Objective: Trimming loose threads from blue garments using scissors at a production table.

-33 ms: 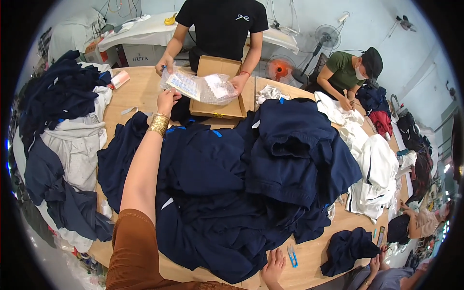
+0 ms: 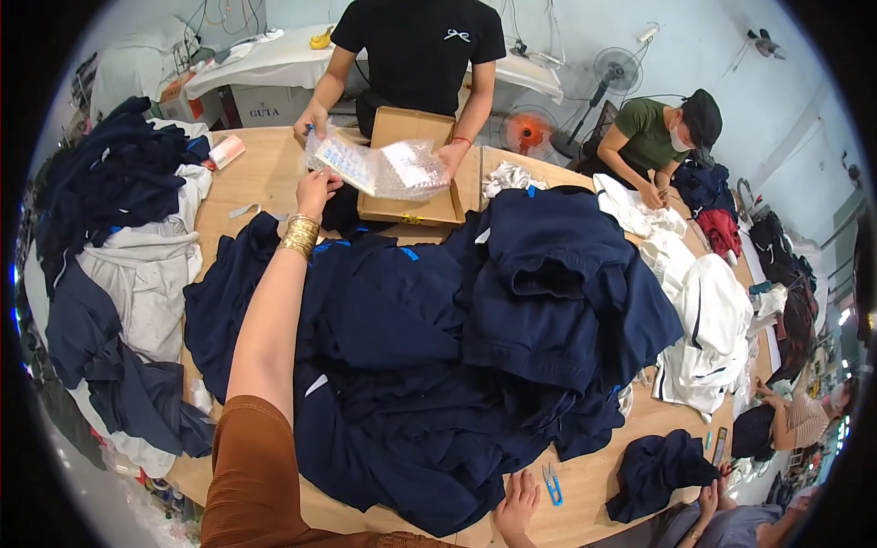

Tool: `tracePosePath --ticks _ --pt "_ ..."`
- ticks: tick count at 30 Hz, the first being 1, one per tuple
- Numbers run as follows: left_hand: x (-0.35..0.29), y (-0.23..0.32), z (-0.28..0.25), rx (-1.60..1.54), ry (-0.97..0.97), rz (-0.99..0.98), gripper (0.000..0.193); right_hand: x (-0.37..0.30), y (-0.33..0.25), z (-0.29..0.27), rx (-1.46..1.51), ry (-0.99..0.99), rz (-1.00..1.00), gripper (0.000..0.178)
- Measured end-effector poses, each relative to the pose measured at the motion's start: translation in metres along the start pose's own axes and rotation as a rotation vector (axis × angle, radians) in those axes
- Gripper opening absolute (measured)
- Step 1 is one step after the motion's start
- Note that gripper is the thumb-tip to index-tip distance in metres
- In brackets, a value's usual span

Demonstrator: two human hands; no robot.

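The left hand reaches out with its fingers drawn together at the near left edge of a clear bubble-wrap package; the fingertips seem to touch that edge, but I cannot tell whether they pinch it or merely rest against it; the right hand lies with fingers spread on the wooden tabletop, gripping nothing, just beside a pair of blue-handled thread snips.

The package is held up between a co-worker's two hands, one at its far left corner, the other at its right end, above a brown cardboard box whose lid stands raised; a printed sheet shows at its left part; it should be light, with soft, crinkling, somewhat slippery film that gives under pressure; the left part looks flatter and probably stiffer, so a thumb-and-finger hold on an edge or corner there would likely be surest, and a hard squeeze might crease the sheet.

Under the left forearm spreads a heap of navy garments, limp-looking and probably weighty when gathered; a thicker navy bundle sits on its right; beyond that lie white garments, and at far left a light grey garment.
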State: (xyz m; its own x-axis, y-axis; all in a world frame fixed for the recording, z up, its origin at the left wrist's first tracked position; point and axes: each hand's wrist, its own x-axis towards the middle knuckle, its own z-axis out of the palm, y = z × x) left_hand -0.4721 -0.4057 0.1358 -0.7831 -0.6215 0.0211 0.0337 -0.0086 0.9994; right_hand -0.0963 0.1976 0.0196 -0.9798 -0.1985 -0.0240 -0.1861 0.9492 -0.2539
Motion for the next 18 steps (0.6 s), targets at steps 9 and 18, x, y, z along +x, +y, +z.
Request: tracePosePath --ticks 9,18 --pt "-0.051 -0.016 -0.010 0.024 -0.066 -0.182 0.030 0.001 -0.003 -0.003 0.036 0.015 -0.028 0.061" --pt "-0.160 -0.006 0.000 0.112 -0.266 -0.190 0.025 0.000 -0.002 -0.006 -0.007 0.008 0.001 0.059"
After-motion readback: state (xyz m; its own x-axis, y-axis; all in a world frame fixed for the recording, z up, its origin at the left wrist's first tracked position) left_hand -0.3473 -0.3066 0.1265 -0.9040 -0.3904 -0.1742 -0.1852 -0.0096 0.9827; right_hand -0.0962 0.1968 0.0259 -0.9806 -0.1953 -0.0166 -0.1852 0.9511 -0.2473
